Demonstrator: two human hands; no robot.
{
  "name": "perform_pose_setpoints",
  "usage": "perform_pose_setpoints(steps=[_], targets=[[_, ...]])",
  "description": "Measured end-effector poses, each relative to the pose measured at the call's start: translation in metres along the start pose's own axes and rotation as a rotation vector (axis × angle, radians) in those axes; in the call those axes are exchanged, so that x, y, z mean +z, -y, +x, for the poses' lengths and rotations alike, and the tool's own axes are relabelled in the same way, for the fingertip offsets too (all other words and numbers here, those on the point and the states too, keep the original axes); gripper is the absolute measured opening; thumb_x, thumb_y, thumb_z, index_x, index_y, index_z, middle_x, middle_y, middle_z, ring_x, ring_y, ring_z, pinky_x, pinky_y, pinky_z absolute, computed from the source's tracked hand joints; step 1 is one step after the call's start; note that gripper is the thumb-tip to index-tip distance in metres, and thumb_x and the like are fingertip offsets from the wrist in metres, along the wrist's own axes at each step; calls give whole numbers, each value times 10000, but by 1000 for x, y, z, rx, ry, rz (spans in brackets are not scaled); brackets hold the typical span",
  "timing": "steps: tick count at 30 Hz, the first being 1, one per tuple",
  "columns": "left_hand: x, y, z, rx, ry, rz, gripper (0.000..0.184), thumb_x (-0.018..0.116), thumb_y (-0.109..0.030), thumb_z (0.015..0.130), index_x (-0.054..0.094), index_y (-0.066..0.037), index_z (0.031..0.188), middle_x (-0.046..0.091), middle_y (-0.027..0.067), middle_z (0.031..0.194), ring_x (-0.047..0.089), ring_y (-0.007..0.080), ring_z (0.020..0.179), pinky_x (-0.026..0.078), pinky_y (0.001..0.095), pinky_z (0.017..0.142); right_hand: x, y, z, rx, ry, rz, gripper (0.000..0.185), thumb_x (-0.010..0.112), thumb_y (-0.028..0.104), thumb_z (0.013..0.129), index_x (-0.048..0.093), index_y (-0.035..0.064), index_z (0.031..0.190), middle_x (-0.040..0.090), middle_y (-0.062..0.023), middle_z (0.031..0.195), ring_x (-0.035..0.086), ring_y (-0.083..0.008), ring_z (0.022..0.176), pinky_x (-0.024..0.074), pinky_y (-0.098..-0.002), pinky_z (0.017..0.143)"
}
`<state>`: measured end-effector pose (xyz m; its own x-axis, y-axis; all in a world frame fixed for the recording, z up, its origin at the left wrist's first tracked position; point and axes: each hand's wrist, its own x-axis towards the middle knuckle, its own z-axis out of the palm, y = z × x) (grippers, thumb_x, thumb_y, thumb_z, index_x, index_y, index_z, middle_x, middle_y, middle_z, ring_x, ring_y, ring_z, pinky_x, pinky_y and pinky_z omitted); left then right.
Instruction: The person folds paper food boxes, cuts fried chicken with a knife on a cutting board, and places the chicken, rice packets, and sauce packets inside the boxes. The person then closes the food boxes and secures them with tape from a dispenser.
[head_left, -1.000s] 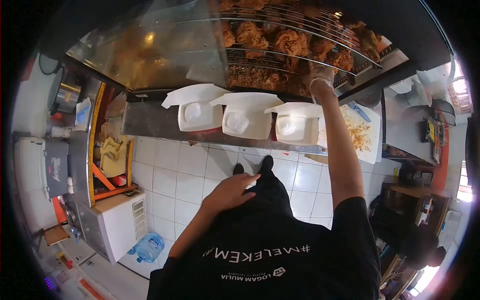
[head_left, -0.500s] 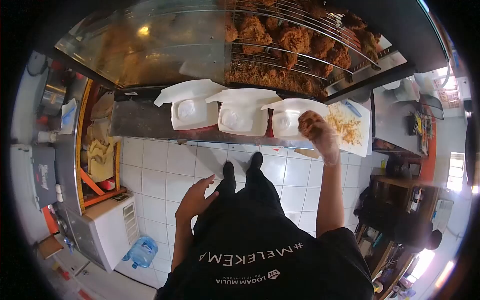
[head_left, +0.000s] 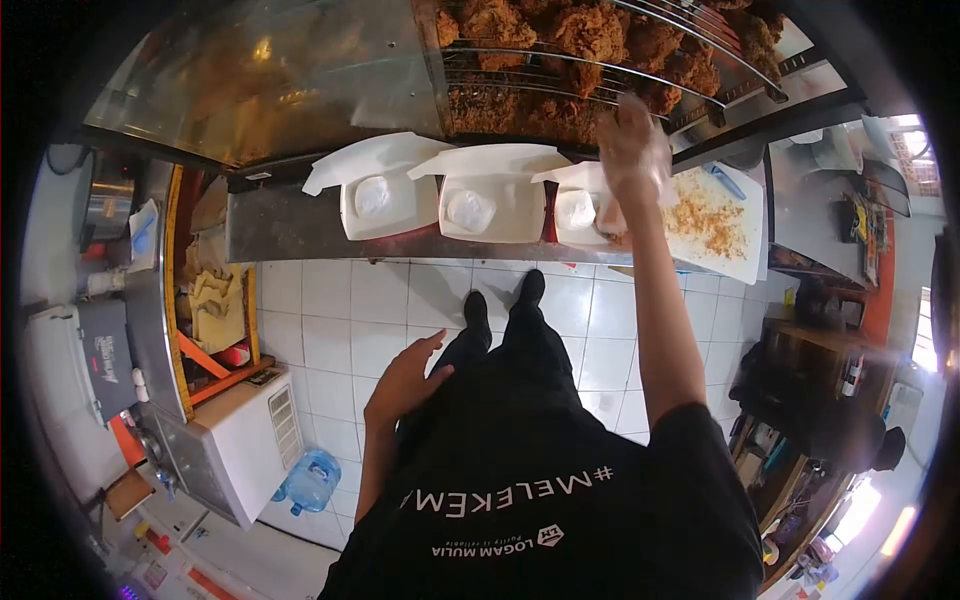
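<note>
My right hand, in a clear plastic glove, reaches up to the front of the wire rack of fried chicken. Its fingers are smeared by motion, so their grip is unclear. Three white paper boxes stand lids up on the counter: a left box, a middle box and a right box. Each has a white wrapped bundle inside. In the right box, a brown piece shows partly behind my right forearm. My left hand hangs open beside my body, touching nothing.
A white board with crumbs and a blue-handled tool lies right of the boxes. The glass-and-metal display case rises behind the counter. A blue water jug is on the tiled floor at lower left.
My right hand has left the right box, where it held a piece of fried chicken, and moved up to the rack. The view has shifted slightly. My left hand stays open.
</note>
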<state>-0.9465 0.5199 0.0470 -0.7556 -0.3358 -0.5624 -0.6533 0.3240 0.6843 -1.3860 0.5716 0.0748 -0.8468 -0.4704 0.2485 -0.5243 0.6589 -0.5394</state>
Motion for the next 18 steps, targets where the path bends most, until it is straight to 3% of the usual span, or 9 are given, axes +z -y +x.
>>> perform_pose_setpoints(steps=[2, 5, 8, 10, 13, 14, 16, 18], targets=[[5, 4, 2, 29, 14, 28, 661, 741, -226, 938, 458, -96, 1521, 646, 190, 1320, 631, 321, 1201, 497, 434, 1037, 33, 15, 36, -23, -218, -310, 434, 665, 387, 936, 657, 77, 1240, 697, -163, 1203, 664, -332, 1089, 550, -421, 907], [5, 8, 1, 80, -52, 62, 660, 742, -231, 939, 458, -93, 1519, 650, 188, 1312, 636, 319, 1190, 499, 432, 1034, 61, 14, 76, -72, 212, -487, 417, 589, 319, 986, 598, 73, 1324, 664, -165, 1281, 641, -328, 1125, 546, -417, 919], [-3, 7, -3, 41, -100, -12, 660, 748, -238, 936, 465, -89, 1513, 655, 191, 1300, 645, 323, 1167, 508, 433, 1019, 64, -4, 87, -142, 299, -459, 431, 600, 229, 957, 584, 67, 1355, 676, -152, 1271, 645, -298, 1144, 520, -429, 985], [-2, 25, -7, 22, -158, -16, 653, 747, -240, 937, 470, -88, 1508, 657, 192, 1296, 651, 324, 1157, 515, 435, 1010, 47, -24, 78, -185, 206, -184, 453, 608, 170, 937, 575, 63, 1376, 684, -143, 1264, 648, -278, 1156, 503, -437, 1029], [1, 47, -17, -84, -166, -69, 637, 732, -271, 939, 483, -83, 1495, 647, 184, 1313, 620, 344, 1208, 486, 432, 1043, 24, -61, 53, -289, 239, 603, 504, 620, 81, 907, 561, 56, 1408, 696, -129, 1253, 653, -248, 1175, 478, -449, 1095], [1, 53, -20, -129, -150, -90, 632, 724, -286, 939, 488, -81, 1489, 642, 181, 1323, 603, 354, 1236, 470, 430, 1062, 20, -69, 38, -230, 332, 890, 525, 624, 51, 897, 556, 54, 1418, 700, -124, 1250, 655, -238, 1181, 470, -453, 1117], [4, 61, -19, -151, -131, -116, 641, 729, -299, 935, 489, -86, 1490, 648, 182, 1313, 614, 361, 1218, 475, 437, 1054, -6, -30, -1, 261, 524, 1438, 533, 680, 88, 901, 553, 34, 1416, 700, -115, 1253, 682, -249, 1127, 506, -429, 1077], [3, 65, -18, -168, -113, -112, 642, 728, -306, 935, 489, -82, 1488, 650, 188, 1304, 614, 368, 1215, 477, 440, 1050, -16, 1, -36, 268, 699, 1598, 514, 757, 71, 890, 547, -83, 1333, 647, -172, 1312, 657, -295, 1179, 565, -405, 1005]])
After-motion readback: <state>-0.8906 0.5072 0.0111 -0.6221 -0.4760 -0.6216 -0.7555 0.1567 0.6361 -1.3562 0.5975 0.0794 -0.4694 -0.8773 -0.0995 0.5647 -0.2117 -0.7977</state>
